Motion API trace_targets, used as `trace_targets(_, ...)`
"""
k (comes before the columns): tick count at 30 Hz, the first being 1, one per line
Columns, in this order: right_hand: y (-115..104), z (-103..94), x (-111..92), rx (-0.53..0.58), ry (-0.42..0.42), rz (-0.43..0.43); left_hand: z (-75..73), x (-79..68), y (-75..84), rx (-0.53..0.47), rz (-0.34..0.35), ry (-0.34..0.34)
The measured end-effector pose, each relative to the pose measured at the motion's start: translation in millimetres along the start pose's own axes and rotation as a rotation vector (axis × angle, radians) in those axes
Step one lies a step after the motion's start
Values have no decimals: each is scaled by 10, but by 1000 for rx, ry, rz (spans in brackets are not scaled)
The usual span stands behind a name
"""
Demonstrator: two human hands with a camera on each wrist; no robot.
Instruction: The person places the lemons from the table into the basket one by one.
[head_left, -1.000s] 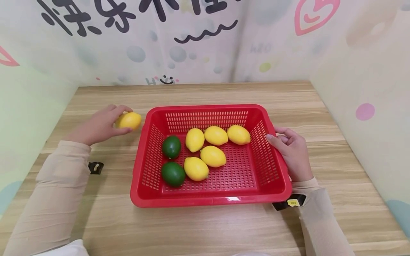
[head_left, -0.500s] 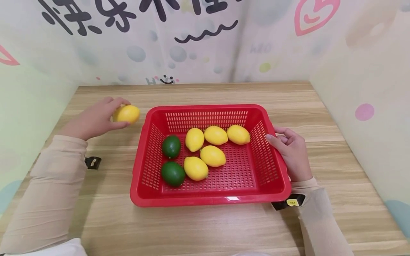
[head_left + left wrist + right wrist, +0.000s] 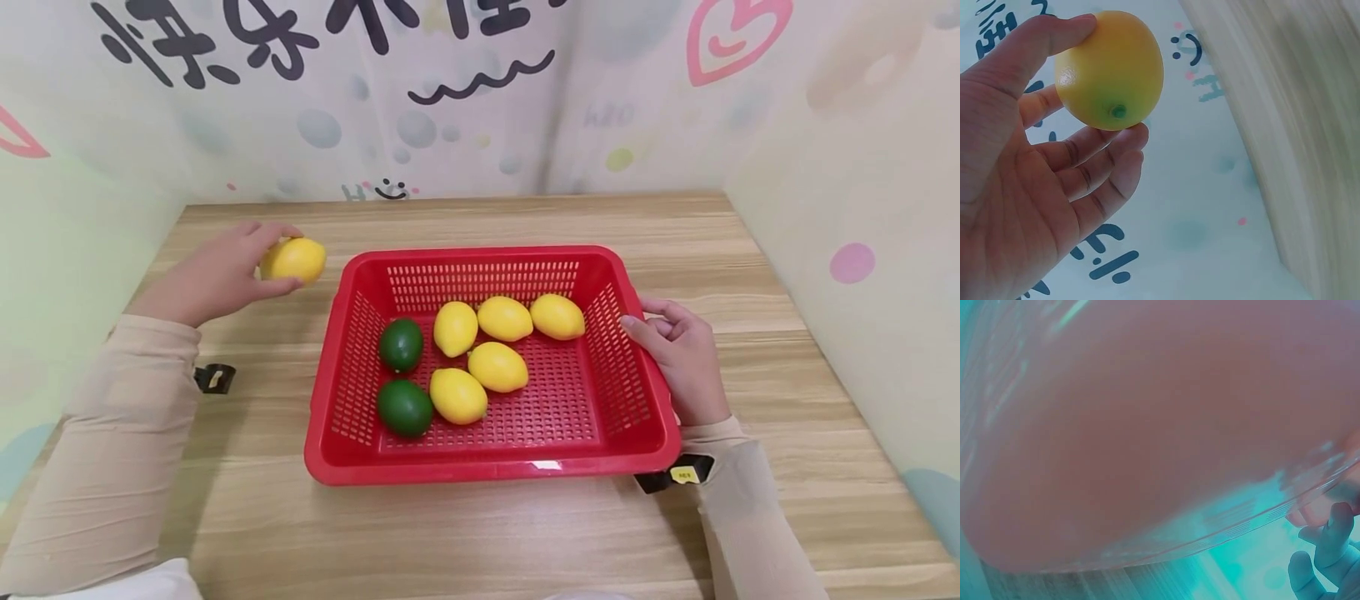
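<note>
My left hand (image 3: 225,271) pinches a yellow lemon (image 3: 297,260) between thumb and fingers, left of the basket and near its far corner. The left wrist view shows the lemon (image 3: 1113,72) with its greenish end toward the camera and the thumb on top. With the thumb over the rim, my right hand (image 3: 686,358) grips the right side of a red plastic basket (image 3: 480,471). Inside lie several yellow lemons (image 3: 498,367) and two dark green fruits, one (image 3: 401,345) behind the other (image 3: 405,408). In the right wrist view the blurred basket (image 3: 1147,425) hides most of the hand.
The basket stands on a wood-grain table (image 3: 480,533). A printed white wall (image 3: 480,125) rises behind the table, with side walls at left and right. Black wrist devices (image 3: 216,378) show under both sleeves.
My left hand has moved slightly back and to the left, still holding the lemon. The right hand, the basket and the fruit in it have stayed in place.
</note>
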State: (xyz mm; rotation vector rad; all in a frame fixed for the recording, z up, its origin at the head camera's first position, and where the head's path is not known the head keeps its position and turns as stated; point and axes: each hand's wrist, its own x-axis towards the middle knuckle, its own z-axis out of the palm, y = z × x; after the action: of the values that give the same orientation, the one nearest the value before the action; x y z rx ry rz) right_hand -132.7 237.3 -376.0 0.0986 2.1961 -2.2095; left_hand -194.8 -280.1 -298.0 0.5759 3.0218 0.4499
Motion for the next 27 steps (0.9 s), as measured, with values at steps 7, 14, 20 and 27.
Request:
trace_targets(7,-6,3,13,-9,6,-1,-34,44,82,15,11,13)
trace_targets(14,7,-3,8,-9,7,3,-64,69,198,8,21,8)
trace_targets(20,11,-1,1,-12,7,5,-92,57,330,25,61,56)
trace_targets(27,13,8,-12,-15,7,9,-117,72,471,22,95,58)
